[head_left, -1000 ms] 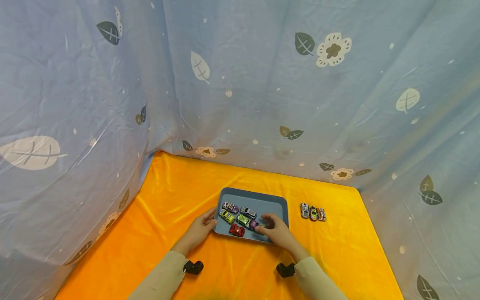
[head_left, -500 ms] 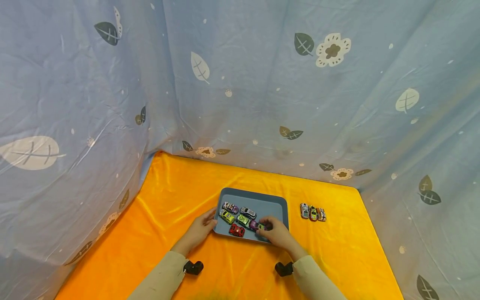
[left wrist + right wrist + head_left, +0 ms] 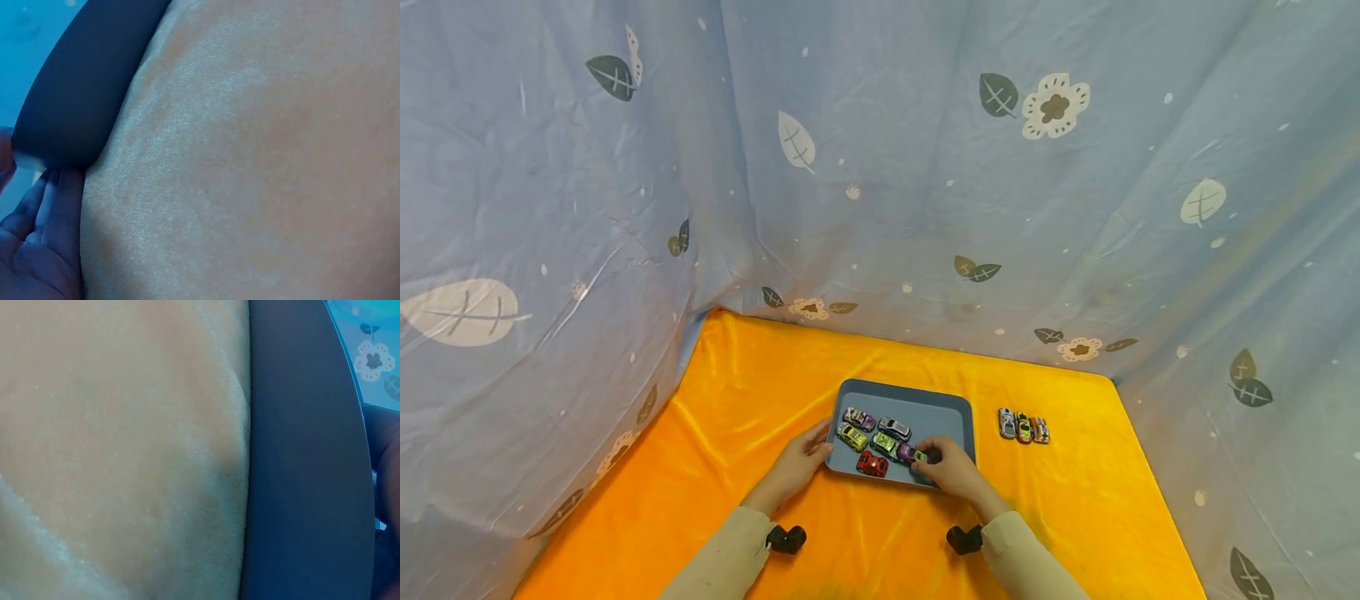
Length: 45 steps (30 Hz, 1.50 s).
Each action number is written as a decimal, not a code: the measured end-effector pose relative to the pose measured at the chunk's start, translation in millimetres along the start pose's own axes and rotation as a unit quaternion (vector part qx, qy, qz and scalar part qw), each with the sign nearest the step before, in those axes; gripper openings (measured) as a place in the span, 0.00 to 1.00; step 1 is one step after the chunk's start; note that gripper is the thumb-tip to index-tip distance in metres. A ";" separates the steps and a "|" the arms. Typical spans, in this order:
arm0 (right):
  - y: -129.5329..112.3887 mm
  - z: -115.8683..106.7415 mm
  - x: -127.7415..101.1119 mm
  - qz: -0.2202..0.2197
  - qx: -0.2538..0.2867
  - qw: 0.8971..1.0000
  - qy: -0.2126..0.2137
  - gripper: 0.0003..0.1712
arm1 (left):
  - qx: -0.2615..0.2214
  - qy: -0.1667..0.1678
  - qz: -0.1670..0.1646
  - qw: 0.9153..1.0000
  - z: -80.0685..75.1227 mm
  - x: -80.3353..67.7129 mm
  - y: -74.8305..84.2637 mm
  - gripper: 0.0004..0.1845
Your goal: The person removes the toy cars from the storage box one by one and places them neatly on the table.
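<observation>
A grey-blue tray (image 3: 943, 411) lies on the yellow cloth with several small toy cars in it. My left hand (image 3: 797, 465) grips its left edge, the thumb at the rim and the fingers (image 3: 61, 215) against the outer wall. Inside the tray's right half, my right hand (image 3: 957, 468) pinches a purple and green toy car (image 3: 907, 452), partly covered by the fingers. That car's front end is close beside a green car (image 3: 884, 444). Around them sit a red car (image 3: 872, 464), a yellow car (image 3: 852, 437), a silver car (image 3: 895, 428) and a white-purple car (image 3: 858, 418).
Right of the tray, three more toy cars stand side by side on the cloth: a silver one (image 3: 1007, 423), a yellow-red one (image 3: 1023, 427) and an orange-white one (image 3: 1040, 430). Blue patterned curtains (image 3: 880, 208) enclose the back and sides of the yellow cloth (image 3: 775, 358).
My right hand's thumb and fingers have drawn together on the purple car, which shows more than before. The left hand stays at the tray's edge. The head view has tilted slightly.
</observation>
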State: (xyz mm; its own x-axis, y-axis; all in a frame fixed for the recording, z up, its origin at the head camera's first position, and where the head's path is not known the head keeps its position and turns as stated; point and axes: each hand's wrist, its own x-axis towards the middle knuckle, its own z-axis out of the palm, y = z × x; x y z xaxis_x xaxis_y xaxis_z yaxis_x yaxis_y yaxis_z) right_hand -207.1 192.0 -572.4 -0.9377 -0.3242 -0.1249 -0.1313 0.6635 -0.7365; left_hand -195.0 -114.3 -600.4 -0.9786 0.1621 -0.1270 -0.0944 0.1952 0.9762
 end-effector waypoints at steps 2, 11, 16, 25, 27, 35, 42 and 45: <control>-0.1 0.2 0.0 -0.004 -0.006 1.000 0.004 0.16 | -0.002 0.001 0.001 1.000 0.0 0.6 -0.2 0.29; -1.0 0.7 0.6 0.003 -0.012 1.000 0.002 0.15 | -0.009 0.002 0.001 1.000 0.3 -0.5 1.7 0.29; -1.7 -0.4 -0.1 0.014 0.000 1.000 0.018 0.17 | -0.014 0.002 0.017 1.000 0.8 -2.8 4.6 0.29; -5.3 -15.7 -0.9 0.024 0.026 0.995 0.096 0.17 | -0.004 0.005 0.001 1.000 0.9 -1.6 2.9 0.29; -5.0 -21.0 -1.1 0.033 0.038 0.993 0.111 0.17 | -0.004 0.008 0.001 1.000 1.2 -1.4 2.3 0.29; 3.3 -40.5 -6.9 0.045 0.096 0.980 0.166 0.20 | -0.017 -0.005 0.012 1.000 0.4 -1.4 1.7 0.29; 16.3 -59.3 -12.6 0.044 0.101 0.972 0.210 0.24 | -0.028 -0.014 0.010 0.999 -0.8 -2.5 3.9 0.29; 25.4 -69.3 -16.0 0.066 0.103 0.969 0.215 0.28 | -0.017 -0.012 0.004 1.000 -0.7 -1.5 3.3 0.29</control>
State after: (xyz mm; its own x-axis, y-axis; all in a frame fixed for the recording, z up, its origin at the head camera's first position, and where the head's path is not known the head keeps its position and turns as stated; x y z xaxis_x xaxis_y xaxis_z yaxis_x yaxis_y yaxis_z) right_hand -217.7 260.8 -543.0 -0.9950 0.0954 0.0287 0.0248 0.5164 -0.8560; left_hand -194.0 -114.5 -596.9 -0.9745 0.1874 -0.1233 -0.0933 0.1610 0.9825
